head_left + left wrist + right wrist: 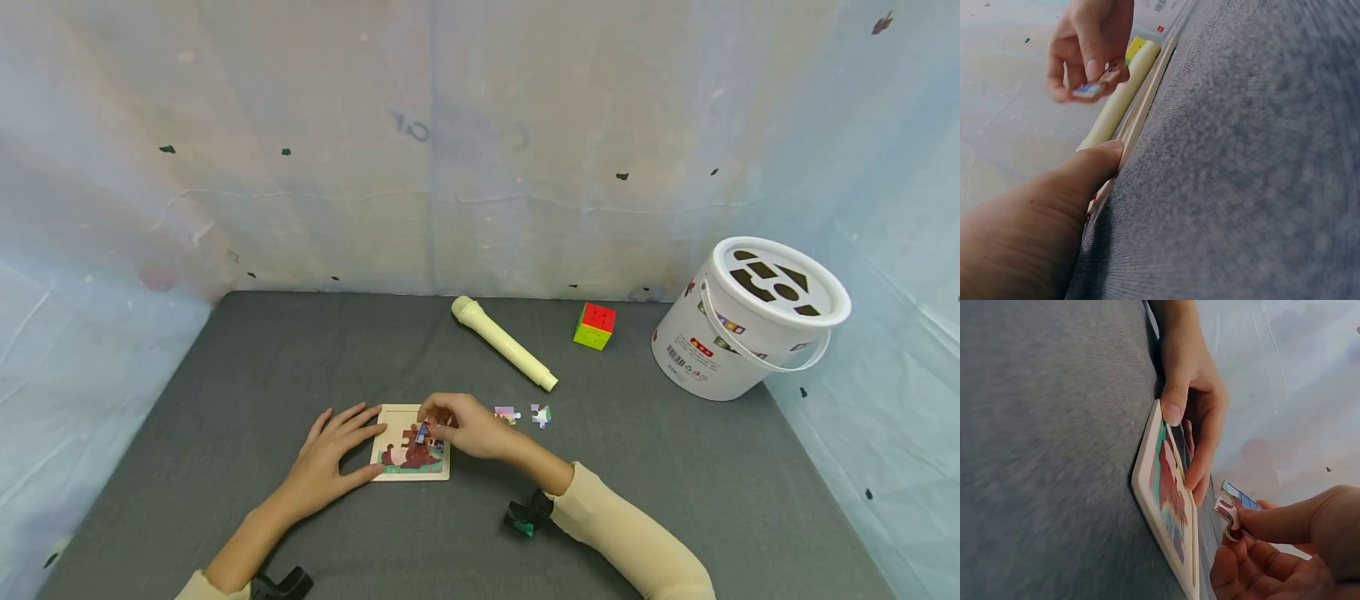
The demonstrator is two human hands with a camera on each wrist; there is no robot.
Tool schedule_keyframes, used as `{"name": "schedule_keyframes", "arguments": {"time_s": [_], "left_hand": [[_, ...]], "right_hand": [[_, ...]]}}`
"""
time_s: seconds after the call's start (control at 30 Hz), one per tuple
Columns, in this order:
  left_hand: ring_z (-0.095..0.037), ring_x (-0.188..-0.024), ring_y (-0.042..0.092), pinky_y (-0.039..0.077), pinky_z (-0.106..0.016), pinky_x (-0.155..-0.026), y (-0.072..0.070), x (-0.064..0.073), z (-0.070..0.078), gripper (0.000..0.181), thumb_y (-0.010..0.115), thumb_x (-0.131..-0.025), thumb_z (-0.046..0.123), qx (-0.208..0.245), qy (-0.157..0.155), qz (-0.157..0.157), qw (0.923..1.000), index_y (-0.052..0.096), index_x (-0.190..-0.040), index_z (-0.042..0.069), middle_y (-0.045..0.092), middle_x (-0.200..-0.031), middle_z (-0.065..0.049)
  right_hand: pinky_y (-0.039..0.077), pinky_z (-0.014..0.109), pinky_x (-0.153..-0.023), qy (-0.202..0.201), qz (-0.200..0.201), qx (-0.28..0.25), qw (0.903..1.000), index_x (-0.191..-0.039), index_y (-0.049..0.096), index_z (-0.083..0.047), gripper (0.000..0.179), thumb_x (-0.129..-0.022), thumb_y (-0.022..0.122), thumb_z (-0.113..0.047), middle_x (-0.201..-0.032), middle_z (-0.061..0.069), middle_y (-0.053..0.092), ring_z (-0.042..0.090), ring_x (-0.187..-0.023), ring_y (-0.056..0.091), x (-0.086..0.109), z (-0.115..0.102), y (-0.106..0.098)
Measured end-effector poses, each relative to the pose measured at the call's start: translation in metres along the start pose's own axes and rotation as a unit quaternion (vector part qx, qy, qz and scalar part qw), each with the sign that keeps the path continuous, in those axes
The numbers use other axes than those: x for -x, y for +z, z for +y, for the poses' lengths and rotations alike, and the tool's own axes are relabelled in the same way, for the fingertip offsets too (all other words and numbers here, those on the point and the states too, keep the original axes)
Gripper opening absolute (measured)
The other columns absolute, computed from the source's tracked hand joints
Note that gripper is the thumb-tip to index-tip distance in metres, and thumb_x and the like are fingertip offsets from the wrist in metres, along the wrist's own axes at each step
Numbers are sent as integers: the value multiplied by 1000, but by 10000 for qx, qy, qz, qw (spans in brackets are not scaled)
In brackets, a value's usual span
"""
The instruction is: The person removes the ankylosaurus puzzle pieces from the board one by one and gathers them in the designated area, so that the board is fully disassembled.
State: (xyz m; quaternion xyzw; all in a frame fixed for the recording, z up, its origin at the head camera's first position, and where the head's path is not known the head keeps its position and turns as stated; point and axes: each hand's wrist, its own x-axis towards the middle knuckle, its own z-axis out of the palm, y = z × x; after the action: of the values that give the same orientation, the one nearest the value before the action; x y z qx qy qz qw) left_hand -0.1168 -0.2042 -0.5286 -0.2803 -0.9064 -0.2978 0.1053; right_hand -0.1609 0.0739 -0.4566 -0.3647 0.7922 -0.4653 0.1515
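Note:
A small jigsaw puzzle in a pale wooden frame [411, 477] lies on the dark cloth, its lower part filled with brown, pink and green pieces. My left hand [330, 454] rests at its left side, fingers spread, with thumb and fingertips on the frame's edge. Above the puzzle's right side, my right hand [468, 427] pinches a puzzle piece [1230, 519] between thumb and fingers; the piece shows brown, pink and blue. In the right wrist view it is held up off the board. Two loose puzzle pieces [541, 416] lie to the right of that hand.
Behind the puzzle lies a cream microphone-shaped stick [504, 343]. A red, yellow and green cube [595, 326] sits at the back. At the right stands a white bucket [708, 350] with shaped holes in its lid. Pale sheeting [480, 167] hangs behind the table.

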Motion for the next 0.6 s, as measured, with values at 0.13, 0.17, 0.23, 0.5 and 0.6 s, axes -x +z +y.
{"name": "schedule_keyframes", "arguments": {"time_s": [0.13, 0.17, 0.23, 0.5, 0.6], "left_hand": [[-37, -140, 37, 14, -67, -111, 0, 0, 0, 60, 80, -83, 43, 21, 3, -10, 10000, 64, -135, 17, 49, -150, -9], [-37, -140, 37, 13, -67, -111, 0, 0, 0, 60, 80, -83, 43, 31, 8, -13, 10000, 64, -135, 17, 49, -150, -9], [-37, -140, 37, 13, -67, -111, 1, 0, 0, 60, 79, -84, 42, 31, 18, -22, 10000, 64, -135, 17, 48, -150, -9], [-37, -140, 37, 14, -68, -110, -1, 0, 1, 60, 80, -83, 42, 28, 22, 3, 10000, 64, -135, 17, 49, -150, -9], [-37, -140, 37, 14, -68, -110, -1, -1, 1, 60, 80, -83, 42, 24, 31, -2, 10000, 64, -135, 16, 49, -150, -9]], "right_hand": [[48, 22, -66, -26, 120, 89, 9999, -107, 66, 2, 14, -95, 61, 6, -87, 6, 63, 8, -76, 54, 15, 3, -5], [48, 22, -65, 9, 146, 92, 9999, -107, 67, 3, 14, -94, 62, 6, -86, 6, 63, 8, -75, 54, 19, 3, -6], [49, 23, -65, 141, 208, 99, 9996, -106, 67, 4, 14, -93, 64, 6, -84, 6, 64, 8, -74, 55, 28, 6, -8], [50, 24, -62, 589, 617, 156, 9962, -96, 70, 3, 11, -86, 71, 9, -79, 6, 65, 10, -69, 58, 47, 18, -15], [50, 24, -62, 533, 664, 259, 9960, -95, 70, 3, 11, -86, 69, 10, -80, 7, 66, 9, -70, 58, 49, 20, -17]]}}
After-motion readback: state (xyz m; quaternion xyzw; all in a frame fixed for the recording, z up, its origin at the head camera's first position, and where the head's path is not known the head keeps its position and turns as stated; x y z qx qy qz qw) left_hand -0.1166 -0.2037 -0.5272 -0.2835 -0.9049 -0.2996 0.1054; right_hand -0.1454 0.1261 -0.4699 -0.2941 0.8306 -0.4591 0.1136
